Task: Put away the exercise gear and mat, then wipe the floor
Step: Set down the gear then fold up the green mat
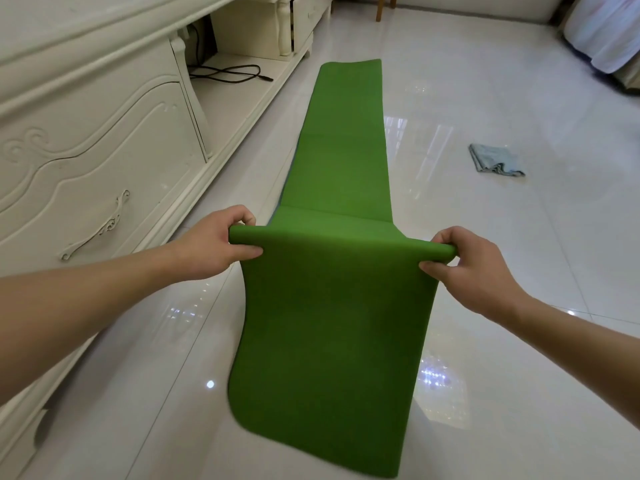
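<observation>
Closest to the camera, the rounded near end of a green foam exercise mat [332, 323] hangs down over the glossy white tiled floor [485, 341], with two bare forearms reaching in from the lower corners. Both hands grip the mat at a raised fold that runs across its width. The left hand [214, 247] pinches the left edge of that fold, its thumb pressed on the near face and its fingers curled over the top to the far side. The right hand [464, 261] holds the right edge the same way, thumb underneath on the near face and fingers hooked over the ridge. Between the hands the fold forms a smooth rounded crest, a little higher on the left than on the right.

Beyond the crest the mat drops back to the floor and stretches away as a long flat strip, with faint crease lines across it and its far end slightly curled up.

A crumpled pale blue-grey cloth [495, 161] lies on the tiles to the right, well apart from the mat. Along the left runs a low cream cabinet [86, 150] with carved scrollwork doors and an ornate curled metal handle [97, 226]. A black cable [228, 72] lies looped on its open lower shelf. A brown wooden furniture leg [380, 6] stands at the top edge, and pale draped fabric [602, 32] fills the top right corner.
</observation>
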